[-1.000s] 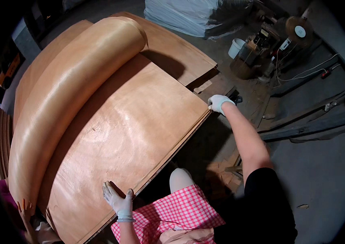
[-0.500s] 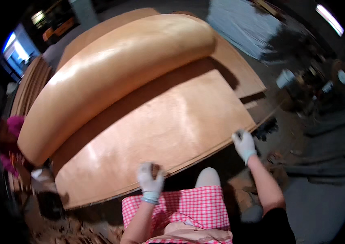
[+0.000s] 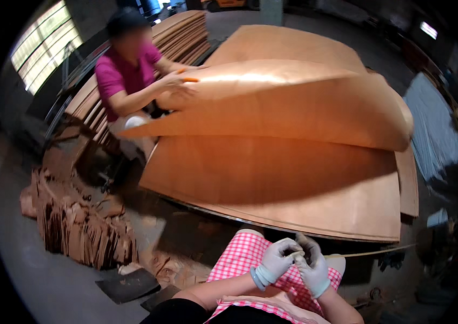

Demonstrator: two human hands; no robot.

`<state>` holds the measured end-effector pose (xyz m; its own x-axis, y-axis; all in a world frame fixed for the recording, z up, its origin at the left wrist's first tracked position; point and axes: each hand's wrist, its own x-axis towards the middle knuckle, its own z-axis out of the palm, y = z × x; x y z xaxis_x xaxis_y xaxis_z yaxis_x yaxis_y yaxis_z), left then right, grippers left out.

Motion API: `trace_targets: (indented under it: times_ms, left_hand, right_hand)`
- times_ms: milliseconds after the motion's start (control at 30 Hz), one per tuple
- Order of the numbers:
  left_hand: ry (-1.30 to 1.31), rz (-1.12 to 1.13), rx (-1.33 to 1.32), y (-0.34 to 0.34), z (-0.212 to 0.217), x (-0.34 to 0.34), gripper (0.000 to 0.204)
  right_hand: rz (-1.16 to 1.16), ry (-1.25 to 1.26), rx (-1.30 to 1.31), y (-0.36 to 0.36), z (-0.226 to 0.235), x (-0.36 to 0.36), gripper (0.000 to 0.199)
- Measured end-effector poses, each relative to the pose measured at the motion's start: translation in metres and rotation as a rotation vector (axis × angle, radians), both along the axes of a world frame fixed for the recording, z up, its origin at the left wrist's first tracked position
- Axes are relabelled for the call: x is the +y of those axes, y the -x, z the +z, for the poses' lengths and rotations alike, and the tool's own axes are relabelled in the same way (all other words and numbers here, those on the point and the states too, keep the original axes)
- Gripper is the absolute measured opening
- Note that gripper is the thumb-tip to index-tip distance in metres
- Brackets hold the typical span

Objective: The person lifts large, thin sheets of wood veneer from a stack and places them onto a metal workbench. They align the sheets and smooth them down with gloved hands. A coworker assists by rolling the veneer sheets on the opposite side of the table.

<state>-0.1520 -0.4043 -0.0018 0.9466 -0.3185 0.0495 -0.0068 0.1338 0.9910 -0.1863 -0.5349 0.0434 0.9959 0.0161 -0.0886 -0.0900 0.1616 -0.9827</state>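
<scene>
My left hand (image 3: pixel 278 261) and my right hand (image 3: pixel 311 267), in whitish gloves, meet above my lap by the near edge of the wooden sheet stack (image 3: pixel 294 216). The fingers of both are pinched together at one spot. What lies between them, if anything, is too small to make out. Beyond them a large thin wooden sheet (image 3: pixel 288 113) is curled up off the stack. A co-worker in a magenta shirt (image 3: pixel 124 78) has both hands at its left end, with an orange tool (image 3: pixel 189 80) in one of them.
A pile of broken veneer scraps (image 3: pixel 78 227) stands at the left on the floor. More stacked sheets (image 3: pixel 180 35) lie behind the co-worker. A thin pale strip (image 3: pixel 372 252) sticks out right of my knee. Plastic-covered goods (image 3: pixel 436 129) and a pale bucket (image 3: pixel 436 217) stand at right.
My hands have left the near edge of the stack and come together. My view has swung left. The curled sheet's left end is now spread out lower, with the co-worker at it.
</scene>
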Motion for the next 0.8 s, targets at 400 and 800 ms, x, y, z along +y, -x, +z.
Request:
trace_targets:
  times_ms: [400,800]
  left_hand:
    - [0.454,0.134,0.348,-0.001,-0.005,0.041,0.006]
    - [0.159,0.914,0.116,-0.09,-0.075,0.219,0.01]
  right_hand:
    - [0.153,0.915,-0.058,-0.02,0.043,0.021,0.017]
    - [0.081,1.118,0.045,-0.035,-0.019,-0.115,0.011]
